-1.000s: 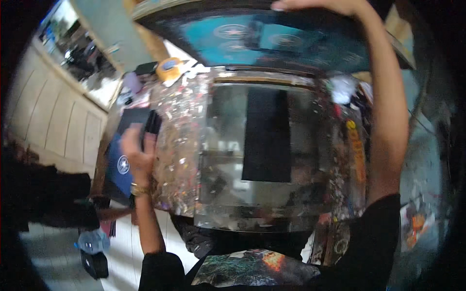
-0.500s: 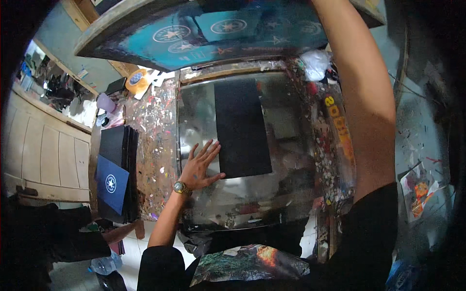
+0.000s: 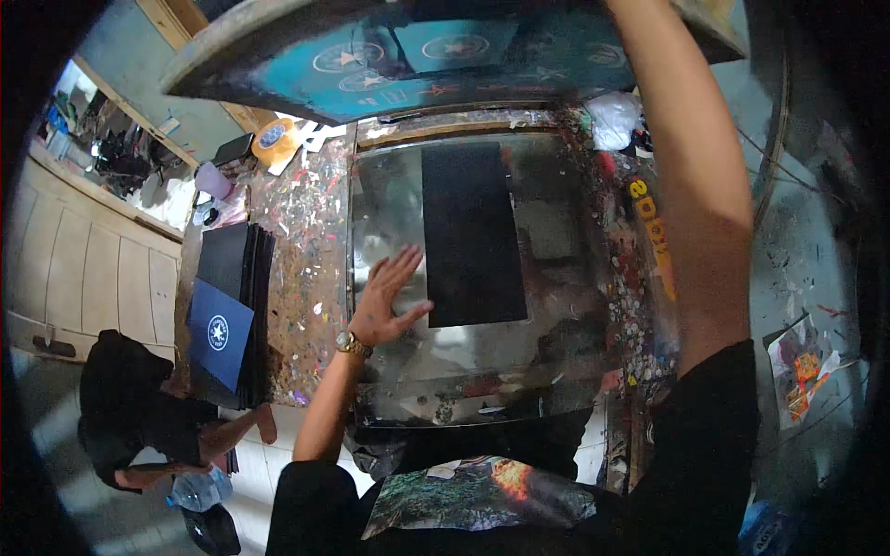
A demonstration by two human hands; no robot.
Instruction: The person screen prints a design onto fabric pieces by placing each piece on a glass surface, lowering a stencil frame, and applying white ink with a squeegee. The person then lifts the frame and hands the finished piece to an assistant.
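Note:
My left hand (image 3: pixel 382 298), its fingers spread, is at the left edge of a black rectangular sheet (image 3: pixel 473 241). The thumb tip is by the sheet's lower left corner; I cannot tell whether it touches. That sheet lies flat on a dark glossy panel (image 3: pixel 445 371) set on the worktable. Above the far side, a printing screen (image 3: pixel 408 69) with turquoise mesh and pale round star designs is tilted up. My right arm (image 3: pixel 700 185) stretches up along the right to the screen's side, and the hand itself is beyond the top edge.
A stack of black sheets (image 3: pixel 221 250) with a blue star-printed sheet (image 3: pixel 221 335) on it stands left on the paint-spattered table (image 3: pixel 311 241). Behind are a purple cup (image 3: pixel 213 181) and a plastic bag (image 3: pixel 612 120). Another person (image 3: pixel 139 398) sits lower left, near a water bottle (image 3: pixel 201 489).
My left hand's fingers have drawn slightly back from the black sheet's edge. The whole view has shifted a little, and more of the other person shows at lower left.

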